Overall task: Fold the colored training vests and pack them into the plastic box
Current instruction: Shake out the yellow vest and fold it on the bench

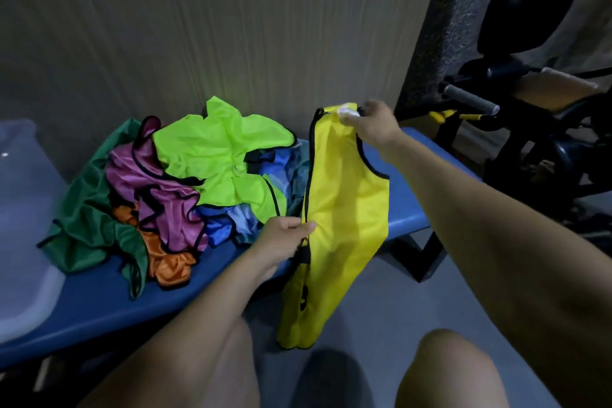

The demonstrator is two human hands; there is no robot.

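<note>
A yellow vest [344, 209] with black trim hangs lengthwise over the front edge of a blue bench [109, 295]. My right hand [372, 124] pinches its shoulder end up near the wall. My left hand [286, 238] grips its left black-trimmed edge about halfway down. Left of it lies a loose pile of vests on the bench: a lime one [222, 156] on top, purple [155, 182], blue [231, 222], orange [169, 262] and dark green [89, 225]. A translucent plastic box [20, 225] stands at the far left end of the bench.
A beige wall [198, 26] rises right behind the bench. Black gym equipment with a grey handle [470, 98] stands at the right. My bare knees [447, 371] are at the bottom, over grey floor [381, 301].
</note>
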